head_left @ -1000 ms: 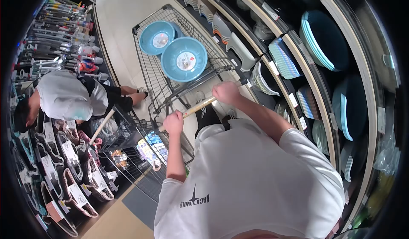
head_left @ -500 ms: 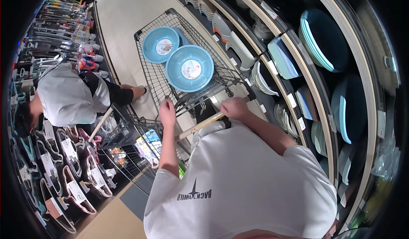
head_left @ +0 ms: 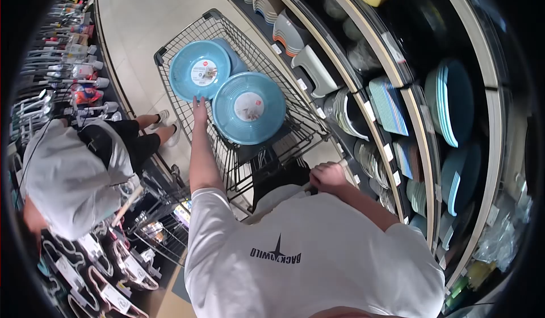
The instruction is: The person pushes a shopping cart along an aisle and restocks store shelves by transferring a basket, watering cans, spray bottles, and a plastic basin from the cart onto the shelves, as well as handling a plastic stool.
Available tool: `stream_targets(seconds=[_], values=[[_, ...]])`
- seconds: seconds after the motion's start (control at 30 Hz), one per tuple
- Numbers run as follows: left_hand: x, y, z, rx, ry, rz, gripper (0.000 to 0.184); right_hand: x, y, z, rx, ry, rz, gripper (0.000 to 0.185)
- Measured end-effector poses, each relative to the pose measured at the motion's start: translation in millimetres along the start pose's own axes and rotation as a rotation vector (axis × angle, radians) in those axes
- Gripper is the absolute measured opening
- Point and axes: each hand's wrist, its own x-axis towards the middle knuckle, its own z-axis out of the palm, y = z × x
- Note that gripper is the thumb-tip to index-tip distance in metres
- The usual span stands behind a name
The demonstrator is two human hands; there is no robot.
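Note:
Two round blue basins sit in the wire shopping cart (head_left: pixel 176 111) before me, each with a round label. My left hand (head_left: pixel 200 107) reaches over the cart with its fingers spread, at the near rim of the farther basin (head_left: pixel 181 71); whether it touches the rim I cannot tell. The nearer basin (head_left: pixel 267 122) is just right of that hand. My right hand (head_left: pixel 328 175) is closed round the cart's handle (head_left: pixel 343 163). Another blue item (head_left: pixel 231 57) lies partly hidden behind the basins.
At the left a person (head_left: pixel 74 176) in a grey top bends beside a second cart (head_left: pixel 153 204). Brushes (head_left: pixel 68 71) and hangers (head_left: pixel 108 289) hang there. Shelves at the right hold stools (head_left: pixel 315 71) and stacked basins (head_left: pixel 443 105).
My left hand has left the handle and moved forward to the farther basin, its fingers opening. My right hand stays on the handle. The other person appears nearer and lower in view.

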Motion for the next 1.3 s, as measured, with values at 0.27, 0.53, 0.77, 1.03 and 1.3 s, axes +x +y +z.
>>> stream_targets(seconds=[0.27, 0.53, 0.77, 1.03, 1.3], values=[[105.4, 33.2, -5.1, -0.362, -0.031, -0.089, 0.061, 83.2, -26.1, -13.2, -0.021, 0.149, -0.049, 0.017], [60.1, 163.5, -9.1, -0.180, 0.446, 0.596, 0.033, 135.9, -44.4, -16.8, -0.029, 0.153, -0.020, 0.017], [-64.1, 209.7, -57.3, -0.536, 0.285, 0.418, 0.065, 153.1, -54.5, -14.0, -0.050, 0.047, 0.093, 0.024], [-241.6, 202.9, -10.1, -0.611, -0.250, 0.249, 0.067, 146.9, -66.5, -12.8, -0.102, -0.102, 0.132, 0.028], [-405.4, 219.9, 88.3, -0.689, -0.604, 0.172, 0.065, 76.9, -30.0, 24.8, -0.197, 0.234, -0.401, 0.016]])
